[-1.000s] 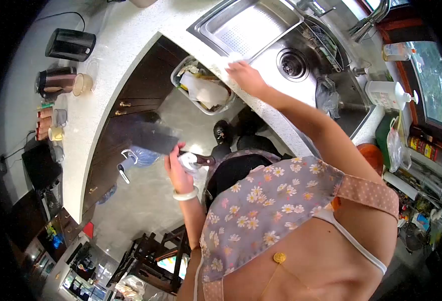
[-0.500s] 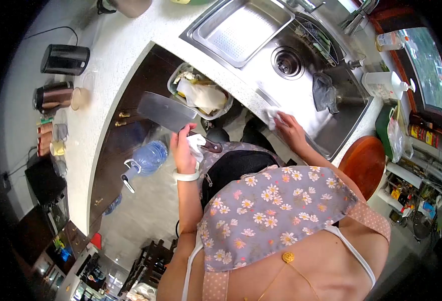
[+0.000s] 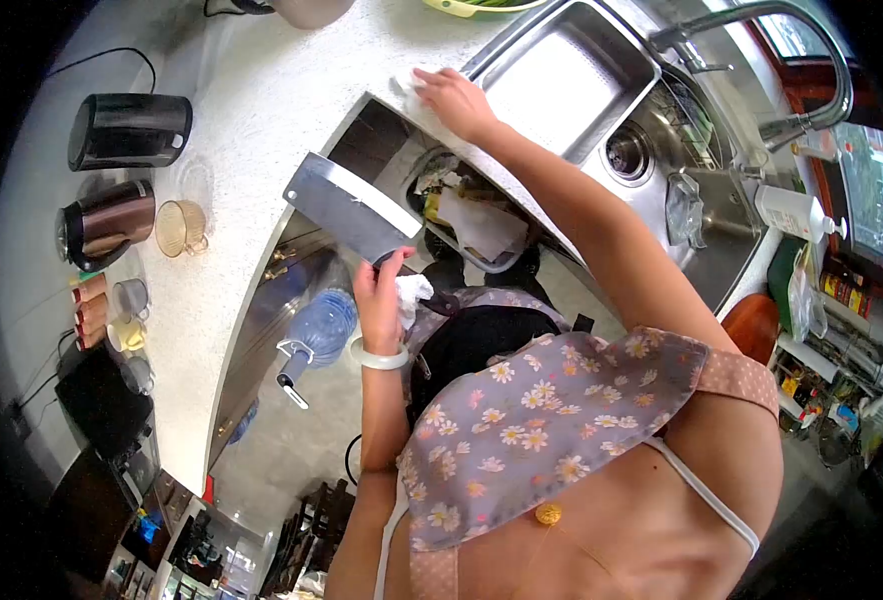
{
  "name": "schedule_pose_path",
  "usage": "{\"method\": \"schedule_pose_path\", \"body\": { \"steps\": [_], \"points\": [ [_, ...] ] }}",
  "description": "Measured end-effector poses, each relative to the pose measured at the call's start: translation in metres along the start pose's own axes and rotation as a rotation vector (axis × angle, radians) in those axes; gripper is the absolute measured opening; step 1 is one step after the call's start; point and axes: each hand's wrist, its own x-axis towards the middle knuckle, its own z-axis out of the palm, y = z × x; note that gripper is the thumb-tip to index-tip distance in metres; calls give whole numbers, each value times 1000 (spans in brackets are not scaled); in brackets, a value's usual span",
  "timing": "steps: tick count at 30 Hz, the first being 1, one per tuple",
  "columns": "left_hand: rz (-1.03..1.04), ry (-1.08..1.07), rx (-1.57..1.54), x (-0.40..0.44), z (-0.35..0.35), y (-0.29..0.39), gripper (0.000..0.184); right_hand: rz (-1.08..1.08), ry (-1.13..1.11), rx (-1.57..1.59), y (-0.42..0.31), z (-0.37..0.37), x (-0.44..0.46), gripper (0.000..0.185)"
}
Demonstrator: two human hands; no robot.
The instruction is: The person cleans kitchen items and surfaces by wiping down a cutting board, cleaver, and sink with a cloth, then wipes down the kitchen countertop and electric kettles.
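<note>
Head view: one broad grey steel cleaver with dark handle (image 3: pixel 353 208), raised in front of the inner edge of the tabletop, blade toward the tabletop, handle toward the body. One left hand (image 3: pixel 377 308), white bangle at the wrist, fingers closed round the cleaver at the heel of the blade; one white crumpled tissue or cloth (image 3: pixel 413 290) bunched beside the fingers, against the cleaver. One right hand (image 3: pixel 454 100), arm stretched forward, palm down over the tabletop, fingers partly bent upon a small white crumpled wipe (image 3: pixel 407 82); underside of the grip hidden. One pale speckled stone tabletop (image 3: pixel 281 85), its inner edge curved, the wipe lying close to that edge. One rectangular stainless-steel basin (image 3: pixel 561 85), just beside the right hand, over the sink. One stainless-steel sink (image 3: pixel 733 215), set into the right part of the tabletop. One glossy black appliance (image 3: pixel 131 130), one brown metallic kettle (image 3: pixel 116 222) and one ribbed amber glass cup (image 3: pixel 178 228), near the tabletop's left edge, the cup nearest its inner edge. One pale-rimmed bin of refuse (image 3: pixel 481 263), beneath the inner edge. One clear blue plastic water bottle (image 3: pixel 321 325) with handle, below the tabletop, left of the left hand.
</note>
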Motion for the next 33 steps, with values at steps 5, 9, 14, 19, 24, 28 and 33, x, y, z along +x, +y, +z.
{"method": "schedule_pose_path", "body": {
  "steps": [5,9,14,19,24,28,33],
  "points": [
    [-35,43,9,19,-20,11,14,-94,14,8,-7,9,53,23],
    [-46,48,36,32,-25,15,14,17,-167,120,-15,-8,13,30],
    [-34,27,-26,45,-12,19,13,-224,-138,152,6,-34,-88,31],
    [-5,-19,-8,49,7,13,13,-106,-226,190,10,-74,-212,23],
    [-44,-59,1,41,27,1,14,1069,-50,1902,4,-106,-264,29],
    [-74,-97,14,32,45,-3,15,808,158,2684,-10,-134,-281,43],
    [-89,-113,9,23,67,-9,15,904,205,2320,7,-140,-301,34]
  ]
}}
